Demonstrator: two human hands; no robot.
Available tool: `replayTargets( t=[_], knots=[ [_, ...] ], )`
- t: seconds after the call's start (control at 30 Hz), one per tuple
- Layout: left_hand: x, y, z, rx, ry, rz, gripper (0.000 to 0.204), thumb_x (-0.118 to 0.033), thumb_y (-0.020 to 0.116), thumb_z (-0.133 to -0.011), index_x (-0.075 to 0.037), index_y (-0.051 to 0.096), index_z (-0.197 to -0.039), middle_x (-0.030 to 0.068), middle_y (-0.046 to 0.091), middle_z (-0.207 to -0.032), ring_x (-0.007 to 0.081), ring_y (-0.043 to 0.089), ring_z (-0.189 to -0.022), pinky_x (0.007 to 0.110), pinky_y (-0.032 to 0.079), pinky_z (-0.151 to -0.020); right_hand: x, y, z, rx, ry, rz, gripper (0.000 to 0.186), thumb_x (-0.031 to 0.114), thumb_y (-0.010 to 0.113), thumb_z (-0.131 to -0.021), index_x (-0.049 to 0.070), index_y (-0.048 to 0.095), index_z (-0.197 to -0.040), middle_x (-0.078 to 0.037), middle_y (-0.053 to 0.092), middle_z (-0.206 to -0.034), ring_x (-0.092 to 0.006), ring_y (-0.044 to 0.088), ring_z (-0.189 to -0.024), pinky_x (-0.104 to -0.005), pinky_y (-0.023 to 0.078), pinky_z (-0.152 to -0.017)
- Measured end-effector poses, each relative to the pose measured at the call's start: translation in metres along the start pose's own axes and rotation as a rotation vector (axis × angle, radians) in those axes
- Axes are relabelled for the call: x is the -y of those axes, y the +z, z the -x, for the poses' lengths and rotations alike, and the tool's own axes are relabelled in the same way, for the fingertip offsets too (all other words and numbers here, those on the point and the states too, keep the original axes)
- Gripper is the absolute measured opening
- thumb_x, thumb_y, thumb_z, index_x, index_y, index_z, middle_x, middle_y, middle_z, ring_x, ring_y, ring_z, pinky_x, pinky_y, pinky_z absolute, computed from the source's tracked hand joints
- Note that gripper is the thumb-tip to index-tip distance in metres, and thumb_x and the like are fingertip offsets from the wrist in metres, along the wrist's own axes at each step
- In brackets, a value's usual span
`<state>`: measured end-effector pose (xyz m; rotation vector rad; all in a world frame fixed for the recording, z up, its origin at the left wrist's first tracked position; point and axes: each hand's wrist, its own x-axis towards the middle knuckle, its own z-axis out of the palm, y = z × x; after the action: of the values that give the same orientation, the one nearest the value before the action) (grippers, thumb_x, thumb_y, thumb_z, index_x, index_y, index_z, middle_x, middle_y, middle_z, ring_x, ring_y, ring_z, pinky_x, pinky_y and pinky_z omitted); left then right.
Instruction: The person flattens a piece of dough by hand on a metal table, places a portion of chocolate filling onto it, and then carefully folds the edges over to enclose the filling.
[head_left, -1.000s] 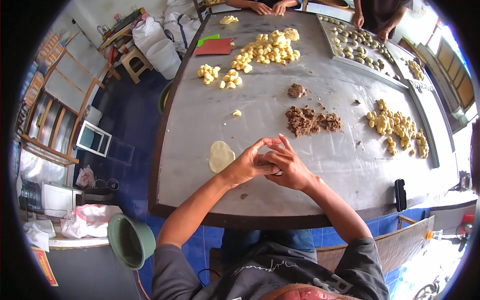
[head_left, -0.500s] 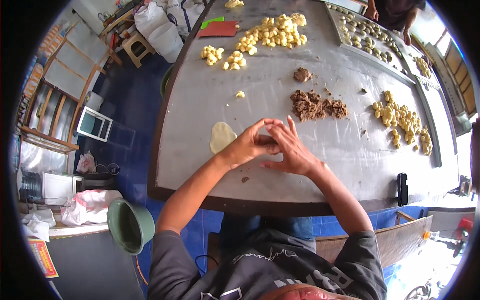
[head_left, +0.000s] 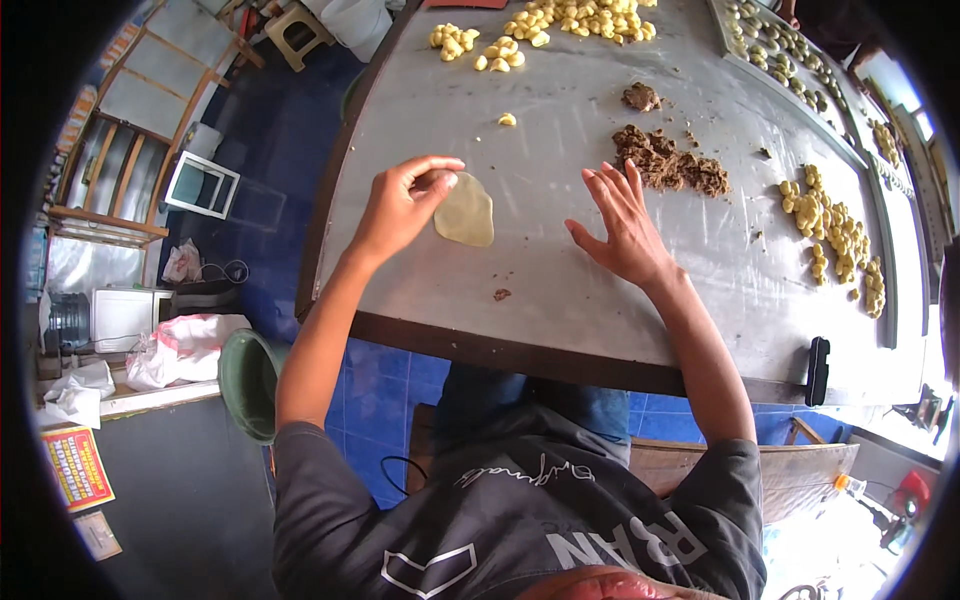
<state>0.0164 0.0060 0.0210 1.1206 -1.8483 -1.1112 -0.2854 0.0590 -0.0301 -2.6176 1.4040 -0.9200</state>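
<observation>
A thin, pale, flattened piece of dough (head_left: 466, 215) is at the left of the metal table. My left hand (head_left: 408, 205) pinches its far-left edge between thumb and fingers; the exact contact is partly hidden by the fingertips. My right hand (head_left: 628, 230) hovers over the table, fingers spread and nothing in it. Just beyond its fingertips lies a heap of brown crumbly filling (head_left: 665, 160), with a smaller brown lump (head_left: 641, 97) behind it. One small yellow dough ball (head_left: 507, 120) sits beyond the flat dough.
Yellow dough balls (head_left: 585, 18) are heaped at the far side, and more dough balls (head_left: 835, 235) lie at right. A tray of rounded pieces (head_left: 780, 60) stands far right, a person beside it. A black case (head_left: 817, 372) rests near the front edge. A green basin (head_left: 250, 385) is at left.
My hands, together before, have moved apart. The left has gone to the dough's edge, and the dough's outline has turned slightly. The right has moved toward the brown filling. The view has shifted.
</observation>
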Motion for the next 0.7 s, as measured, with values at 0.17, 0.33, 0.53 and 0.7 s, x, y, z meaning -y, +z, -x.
replayTargets(
  t=[0.17,0.33,0.53,0.7],
  knots=[
    [0.001,0.024,0.015,0.024,0.323,-0.609,0.030,-0.017,0.068,-0.088,-0.006,0.066,-0.115,0.0132,0.063,-0.123,0.0307,0.058,-0.118,0.039,0.049,-0.096,-0.002,-0.003,0.001,-0.010,0.011,-0.001,0.063,0.028,0.065,-0.087,0.001,0.038,-0.138,-0.018,0.050,-0.131,-0.0358,0.039,-0.131,-0.0536,0.015,-0.117],
    [-0.009,0.017,0.021,0.068,0.301,-0.573,0.043,-0.022,0.073,-0.082,-0.008,0.063,-0.122,0.0132,0.059,-0.129,0.0309,0.048,-0.129,0.039,0.043,-0.104,-0.005,-0.005,0.002,-0.009,0.024,0.012,0.063,0.028,0.065,-0.088,0.001,0.038,-0.139,-0.018,0.050,-0.131,-0.0365,0.038,-0.132,-0.0534,0.015,-0.117],
    [-0.013,0.006,0.010,0.250,0.147,-0.557,0.044,-0.018,0.075,-0.077,-0.010,0.065,-0.119,0.0114,0.063,-0.123,0.0303,0.057,-0.116,0.038,0.046,-0.099,-0.005,-0.001,0.003,-0.013,0.012,-0.009,0.061,0.025,0.064,-0.088,0.002,0.038,-0.139,-0.017,0.050,-0.130,-0.0370,0.037,-0.132,-0.0531,0.015,-0.117],
    [-0.017,0.010,0.007,0.167,0.153,-0.600,0.038,-0.019,0.079,-0.073,-0.006,0.069,-0.108,0.0121,0.067,-0.105,0.0293,0.064,-0.096,0.037,0.050,-0.087,-0.006,-0.003,0.003,-0.009,0.033,-0.022,0.060,0.021,0.062,-0.087,0.002,0.038,-0.139,-0.017,0.049,-0.131,-0.0369,0.035,-0.134,-0.0529,0.015,-0.117]
  ],
)
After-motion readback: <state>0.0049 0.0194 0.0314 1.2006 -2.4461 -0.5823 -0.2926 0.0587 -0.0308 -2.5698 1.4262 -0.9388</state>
